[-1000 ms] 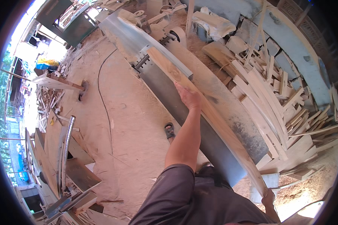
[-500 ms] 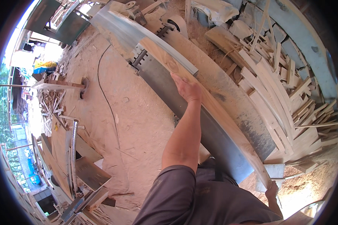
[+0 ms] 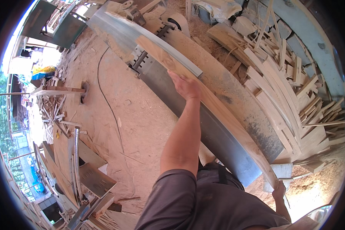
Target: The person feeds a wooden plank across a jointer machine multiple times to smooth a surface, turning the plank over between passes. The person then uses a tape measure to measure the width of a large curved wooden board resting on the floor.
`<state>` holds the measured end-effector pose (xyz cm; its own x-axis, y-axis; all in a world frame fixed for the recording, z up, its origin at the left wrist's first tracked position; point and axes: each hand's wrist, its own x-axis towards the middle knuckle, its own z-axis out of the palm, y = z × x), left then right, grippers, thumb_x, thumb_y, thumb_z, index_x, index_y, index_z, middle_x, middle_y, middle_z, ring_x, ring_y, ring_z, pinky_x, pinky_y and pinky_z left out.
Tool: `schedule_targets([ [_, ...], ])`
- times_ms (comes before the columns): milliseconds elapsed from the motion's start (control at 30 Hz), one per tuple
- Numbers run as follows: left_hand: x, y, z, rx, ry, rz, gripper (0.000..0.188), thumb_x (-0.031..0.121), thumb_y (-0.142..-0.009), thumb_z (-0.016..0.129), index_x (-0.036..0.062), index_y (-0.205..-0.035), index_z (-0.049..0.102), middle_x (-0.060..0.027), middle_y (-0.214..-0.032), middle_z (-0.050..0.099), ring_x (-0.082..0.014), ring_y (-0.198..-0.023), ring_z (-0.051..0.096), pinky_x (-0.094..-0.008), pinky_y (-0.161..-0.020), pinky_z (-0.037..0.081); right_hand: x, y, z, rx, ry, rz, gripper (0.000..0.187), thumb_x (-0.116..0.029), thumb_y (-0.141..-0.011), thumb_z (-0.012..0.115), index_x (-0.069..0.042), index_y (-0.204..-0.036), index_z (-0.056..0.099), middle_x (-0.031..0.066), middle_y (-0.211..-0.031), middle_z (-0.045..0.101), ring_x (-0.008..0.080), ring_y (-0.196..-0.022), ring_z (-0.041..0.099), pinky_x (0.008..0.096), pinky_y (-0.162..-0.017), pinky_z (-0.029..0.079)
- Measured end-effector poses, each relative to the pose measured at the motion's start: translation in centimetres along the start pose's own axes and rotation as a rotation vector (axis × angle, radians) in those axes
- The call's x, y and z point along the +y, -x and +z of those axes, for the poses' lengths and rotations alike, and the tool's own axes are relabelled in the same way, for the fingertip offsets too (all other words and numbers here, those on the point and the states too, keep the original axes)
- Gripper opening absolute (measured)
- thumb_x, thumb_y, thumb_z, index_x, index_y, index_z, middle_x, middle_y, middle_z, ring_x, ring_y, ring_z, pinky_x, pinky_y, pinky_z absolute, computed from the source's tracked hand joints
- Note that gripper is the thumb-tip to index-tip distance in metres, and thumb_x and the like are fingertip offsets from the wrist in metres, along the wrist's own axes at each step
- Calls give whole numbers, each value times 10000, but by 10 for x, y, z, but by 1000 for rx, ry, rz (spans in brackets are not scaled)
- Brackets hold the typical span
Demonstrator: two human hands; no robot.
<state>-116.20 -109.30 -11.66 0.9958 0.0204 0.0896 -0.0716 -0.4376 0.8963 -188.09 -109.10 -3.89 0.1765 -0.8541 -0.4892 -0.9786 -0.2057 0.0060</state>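
Observation:
A long wooden board with a knot near its far end stands along the metal bed of a planing machine. Beside its far part runs a grey metal fence. My left hand grips the board behind the knot, its fingers partly hidden from view. At the near right end of the board, my right hand is closed around the tail. The slotted plate edges of the machine lie to the left of the board, ahead of my left hand.
Stacked offcuts and curved strips lie to the right of the machine. A black cable snakes across the dusty floor. More planks and a metal tube stand at the lower left. A yellow and blue sack sits farther back.
The board has slid a little forward and to the left along the fence. My left hand has moved forward-left with it, and my right hand has followed slightly.

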Motion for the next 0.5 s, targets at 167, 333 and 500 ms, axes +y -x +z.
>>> schedule_targets([
  [167,-1,-14,-1,-15,2,-4,561,40,-984,389,-73,-1519,264,-273,-1545,360,-401,-1419,374,-406,-1160,326,-16,-1,-3,1,14,7,131,-60,-892,617,-17,-1012,585,280,-919,679,509,-924,641,557,-760,494],
  [333,7,-27,-6,-67,-1,-62,595,24,-969,382,-62,-1535,219,-258,-1579,310,-392,-1439,350,-416,-1165,324,-29,-4,-4,4,24,-10,137,-89,-904,617,-14,-1016,593,277,-916,681,507,-918,643,552,-765,496],
  [500,-2,-44,0,-9,8,-26,563,65,-982,378,-72,-1518,272,-268,-1539,373,-392,-1418,382,-407,-1157,330,-42,-7,-3,17,9,-31,151,-85,-891,629,-8,-1019,602,274,-902,683,500,-920,645,546,-774,497],
])
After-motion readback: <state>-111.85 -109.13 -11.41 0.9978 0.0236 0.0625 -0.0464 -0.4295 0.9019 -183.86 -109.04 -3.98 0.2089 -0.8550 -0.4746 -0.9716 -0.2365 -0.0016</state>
